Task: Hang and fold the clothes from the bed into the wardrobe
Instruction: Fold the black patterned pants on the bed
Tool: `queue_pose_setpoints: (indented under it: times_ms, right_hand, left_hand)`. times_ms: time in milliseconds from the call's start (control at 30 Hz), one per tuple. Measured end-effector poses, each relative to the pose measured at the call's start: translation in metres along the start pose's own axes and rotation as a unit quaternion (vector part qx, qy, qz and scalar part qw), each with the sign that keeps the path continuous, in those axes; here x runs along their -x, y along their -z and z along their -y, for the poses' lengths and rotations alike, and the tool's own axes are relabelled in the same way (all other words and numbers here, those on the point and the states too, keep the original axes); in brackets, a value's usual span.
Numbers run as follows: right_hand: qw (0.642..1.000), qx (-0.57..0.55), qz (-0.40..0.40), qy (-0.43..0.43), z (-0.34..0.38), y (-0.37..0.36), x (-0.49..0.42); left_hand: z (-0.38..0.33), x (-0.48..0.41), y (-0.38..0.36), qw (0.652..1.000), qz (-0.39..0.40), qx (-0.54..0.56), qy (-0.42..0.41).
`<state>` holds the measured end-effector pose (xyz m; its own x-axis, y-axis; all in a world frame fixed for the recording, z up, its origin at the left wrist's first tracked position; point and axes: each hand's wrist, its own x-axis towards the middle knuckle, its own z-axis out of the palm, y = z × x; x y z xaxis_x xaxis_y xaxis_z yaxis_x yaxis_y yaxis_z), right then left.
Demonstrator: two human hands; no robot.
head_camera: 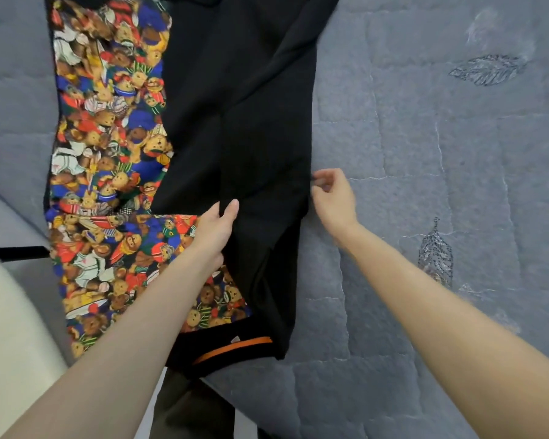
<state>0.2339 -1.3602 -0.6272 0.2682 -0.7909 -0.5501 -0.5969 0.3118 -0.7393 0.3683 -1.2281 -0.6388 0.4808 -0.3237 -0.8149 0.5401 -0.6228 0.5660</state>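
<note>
Clothes: one black garment point(251, 122) in hand, spread flat on the bed point(441, 160), which wears a grey quilted cover stitched with feather motifs. Head view only. A teddy-bear print panel point(108, 122) runs down the garment's left side and across its lower part. An orange stripe point(235, 346) marks the near edge, which overhangs the bed's rim toward the person. Step, as I judge it: laying out and squaring the piece for folding, with nothing yet doubled over and no hanger or wardrobe in sight. Left hand point(217, 231) reaches in from the lower left, forearm lying across the print. Its fingers curl under a raised ridge of black cloth near the middle and the thumb sits on top, so it grips a fold. Right hand point(333, 198) comes in from the lower right with the arm nearly straight, wrist just off the garment's right edge. Fingers point(322, 180) are bunched together and seem to pinch that edge, though motion blur leaves the contact uncertain. Next move likely calls for drawing the right edge taut and carrying it inward over the body, while the left hand holds the centre line steady so the slack cloth does not bunch. A pale, blurred object point(13, 327) sits at lower left, unidentified.
</note>
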Motion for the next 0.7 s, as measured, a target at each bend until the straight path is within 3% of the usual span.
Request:
queue_pose_setpoints:
  times_ms: [67,167,267,333,533,700]
  right_hand:
    - [0.993,-0.071,-0.024,-0.086,0.001,-0.003,-0.006]
    - [0.957,-0.207,0.089,-0.181,0.016,-0.004,-0.019]
    - [0.933,-0.204,0.178,-0.236,0.032,-0.007,-0.019]
    - [0.923,-0.216,0.195,-0.25,0.036,-0.011,-0.014]
    - [0.883,-0.393,0.138,-0.215,0.058,-0.002,0.011]
    - [0.874,-0.467,0.115,-0.076,0.103,0.032,0.038]
  left_hand:
    - [0.003,-0.006,0.001,1.0,-0.012,0.0,-0.005]
    - [0.004,-0.014,0.002,1.0,-0.018,-0.018,0.009]
    - [0.001,-0.016,0.008,0.998,-0.024,-0.033,0.041]
    - [0.001,-0.015,0.012,0.998,-0.022,-0.04,0.052]
    - [-0.008,0.014,0.016,1.0,0.002,-0.013,-0.003]
    - [-0.024,0.05,0.005,0.993,0.043,-0.062,-0.086]
